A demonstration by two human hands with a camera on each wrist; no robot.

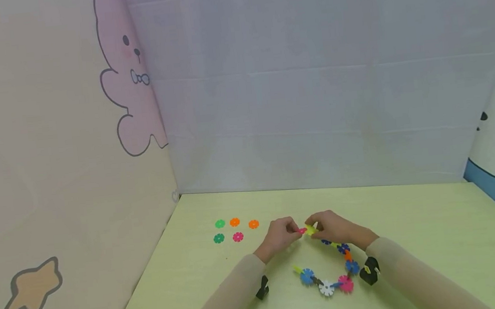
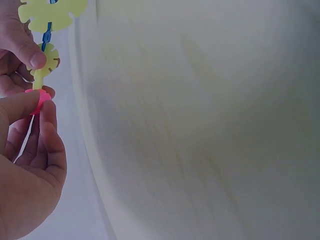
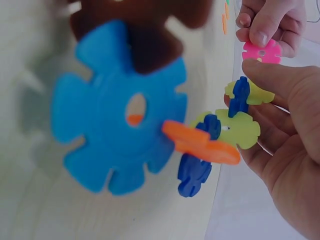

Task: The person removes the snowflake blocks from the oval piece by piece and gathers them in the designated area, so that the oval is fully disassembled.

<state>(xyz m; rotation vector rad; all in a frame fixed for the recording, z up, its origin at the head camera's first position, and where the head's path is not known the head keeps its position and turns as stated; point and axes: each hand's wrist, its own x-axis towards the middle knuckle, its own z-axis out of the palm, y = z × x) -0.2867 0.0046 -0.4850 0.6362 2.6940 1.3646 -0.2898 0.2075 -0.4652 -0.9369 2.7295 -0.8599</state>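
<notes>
Between the thumb and fingers of my left hand (image 1: 279, 235) is a pink notched snowflake disc (image 2: 44, 101). My right hand (image 1: 335, 227) pinches a yellow snowflake disc (image 1: 311, 230), which meets the pink one edge to edge at right angles. From the yellow disc a curved chain of interlocked discs runs back towards me. Dark blue, yellow, an orange disc (image 3: 205, 145) and a light blue disc (image 3: 95, 120) show close up in the right wrist view. A white disc (image 1: 327, 288) and a larger pink disc (image 1: 345, 284) lie along its near side.
Loose discs lie left of my hands: a light green one (image 1: 220, 224), two orange ones (image 1: 253, 224), a dark green one (image 1: 218, 238) and a pink one (image 1: 238, 237). A pale curtain (image 1: 313, 92) hangs behind the table (image 1: 441, 235).
</notes>
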